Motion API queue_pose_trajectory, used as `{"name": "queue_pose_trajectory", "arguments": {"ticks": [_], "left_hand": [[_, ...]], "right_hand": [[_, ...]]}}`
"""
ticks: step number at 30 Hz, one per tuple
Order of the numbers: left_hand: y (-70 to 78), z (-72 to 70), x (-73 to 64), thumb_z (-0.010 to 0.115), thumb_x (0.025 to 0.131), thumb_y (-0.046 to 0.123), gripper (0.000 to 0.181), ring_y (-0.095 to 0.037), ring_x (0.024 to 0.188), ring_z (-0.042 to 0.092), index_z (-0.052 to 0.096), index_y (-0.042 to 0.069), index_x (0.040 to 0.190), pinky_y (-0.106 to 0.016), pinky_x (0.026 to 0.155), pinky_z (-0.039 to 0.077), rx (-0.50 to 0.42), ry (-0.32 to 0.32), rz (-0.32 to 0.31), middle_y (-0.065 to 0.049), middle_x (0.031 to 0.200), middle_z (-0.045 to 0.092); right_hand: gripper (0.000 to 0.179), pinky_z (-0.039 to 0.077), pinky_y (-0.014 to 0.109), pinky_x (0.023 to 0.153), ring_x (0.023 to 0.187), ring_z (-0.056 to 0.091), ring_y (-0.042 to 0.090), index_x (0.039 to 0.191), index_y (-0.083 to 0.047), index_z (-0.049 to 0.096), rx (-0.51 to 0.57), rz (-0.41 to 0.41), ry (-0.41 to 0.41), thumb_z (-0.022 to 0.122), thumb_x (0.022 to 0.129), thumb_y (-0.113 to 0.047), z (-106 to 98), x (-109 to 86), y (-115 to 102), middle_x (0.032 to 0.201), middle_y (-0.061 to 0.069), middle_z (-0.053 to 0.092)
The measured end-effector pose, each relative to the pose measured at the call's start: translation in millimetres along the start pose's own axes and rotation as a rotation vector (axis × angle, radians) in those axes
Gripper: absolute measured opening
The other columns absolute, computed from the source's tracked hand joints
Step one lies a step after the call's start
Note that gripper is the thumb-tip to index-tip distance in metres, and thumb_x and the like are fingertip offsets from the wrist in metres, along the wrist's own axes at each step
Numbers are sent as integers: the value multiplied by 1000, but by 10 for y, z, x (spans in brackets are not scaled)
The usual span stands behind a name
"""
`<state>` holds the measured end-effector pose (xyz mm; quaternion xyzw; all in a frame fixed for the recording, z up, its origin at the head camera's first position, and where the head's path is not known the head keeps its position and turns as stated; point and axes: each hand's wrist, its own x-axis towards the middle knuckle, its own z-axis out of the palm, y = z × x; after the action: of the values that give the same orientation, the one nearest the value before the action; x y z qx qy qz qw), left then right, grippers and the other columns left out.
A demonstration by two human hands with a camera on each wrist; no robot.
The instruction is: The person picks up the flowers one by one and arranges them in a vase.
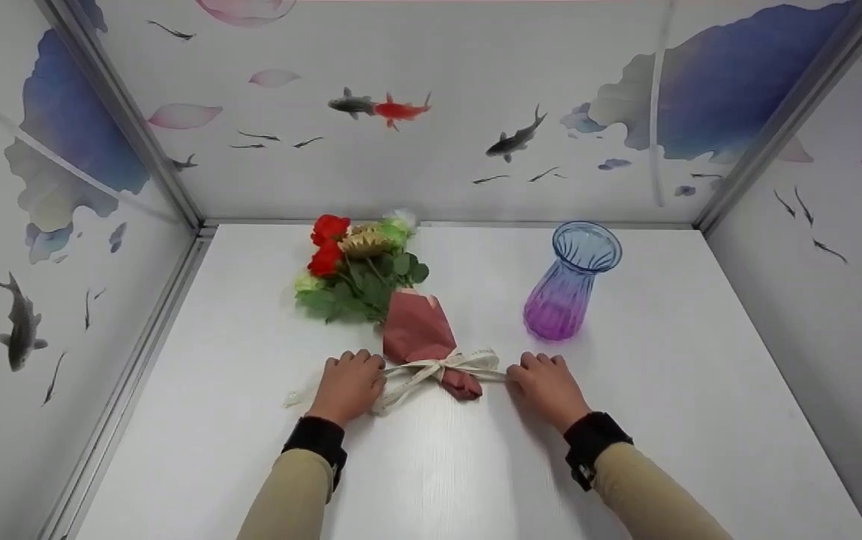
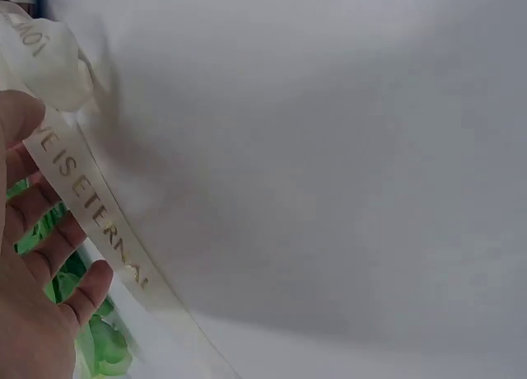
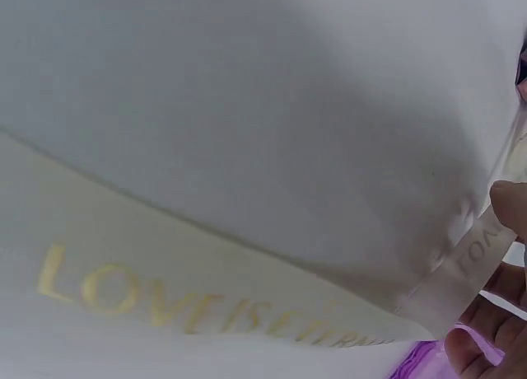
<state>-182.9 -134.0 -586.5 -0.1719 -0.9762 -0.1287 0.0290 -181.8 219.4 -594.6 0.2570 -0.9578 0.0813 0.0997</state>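
Dusty-red paper (image 1: 417, 326) around the lower part of a bouquet (image 1: 355, 289), lying aslant on the white tabletop (image 1: 438, 465): blossoms close to the far edge, left of its middle, and wrapped foot nearer the tabletop's centre. Among the blossoms, two red roses (image 1: 325, 259), a golden flower (image 1: 365, 241) and a white flower (image 1: 402, 220) beside green leaves (image 1: 403, 265). Tied round the paper near its foot, a cream ribbon (image 1: 400, 390) with a bow (image 1: 442, 366), gold lettering along its length – "LOVE IS ETERNAL".

Left of the bow, with the left hand (image 1: 350, 386): pinching the ribbon, thumb in front and fingers spread behind in the left wrist view. Beyond that hand, a pale tail of ribbon on the tabletop, toward the left edge. Right of the bow, with the right hand (image 1: 549, 386): pinching the ribbon between thumb and fingers, out to the side – loop or tail in that grip, cannot tell.

Near the far edge, toward the far right corner, a ribbed glass vase (image 1: 564, 289), blue at the mouth and magenta at the base, well apart from the bouquet. Behind the far edge, a pale panel (image 1: 431, 176) printed with fish and petals. On both wrists, black straps (image 1: 316, 442) below beige sleeves (image 1: 288, 495).
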Motion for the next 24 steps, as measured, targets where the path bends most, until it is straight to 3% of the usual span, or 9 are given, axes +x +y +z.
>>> {"name": "queue_pose_trajectory", "arguments": {"ticks": [7, 11, 18, 24], "left_hand": [[93, 90, 55, 72, 96, 16, 7, -34, 81, 62, 72, 9, 94, -52, 69, 52, -25, 82, 95, -10, 86, 63], [94, 114, 56, 75, 92, 11, 8, -32, 74, 59, 72, 9, 86, -47, 63, 52, -43, 111, 117, -9, 80, 60], [82, 108, 50, 73, 93, 9, 8, -33, 74, 57, 71, 9, 85, -46, 64, 52, -38, 82, 126, -9, 79, 59], [56, 118, 33, 68, 96, 7, 13, -34, 77, 55, 69, 7, 84, -48, 66, 52, 9, 35, 95, -10, 82, 58]], "right_hand": [[7, 46, 47, 69, 74, 60, 31, 87, -7, 67, -23, -10, -8, 71, 90, -2, 10, 12, -72, 80, 7, 60], [10, 46, 48, 67, 72, 59, 33, 86, -5, 62, -27, -9, -46, 67, 90, 1, 9, 2, -86, 77, 9, 60], [12, 49, 48, 64, 68, 61, 34, 89, -4, 59, -25, 8, -98, 64, 88, 6, 55, -21, -45, 76, 12, 63], [11, 46, 47, 64, 66, 60, 33, 86, -5, 58, -17, 59, -134, 65, 90, 3, 40, -42, -13, 73, 11, 62]]}}
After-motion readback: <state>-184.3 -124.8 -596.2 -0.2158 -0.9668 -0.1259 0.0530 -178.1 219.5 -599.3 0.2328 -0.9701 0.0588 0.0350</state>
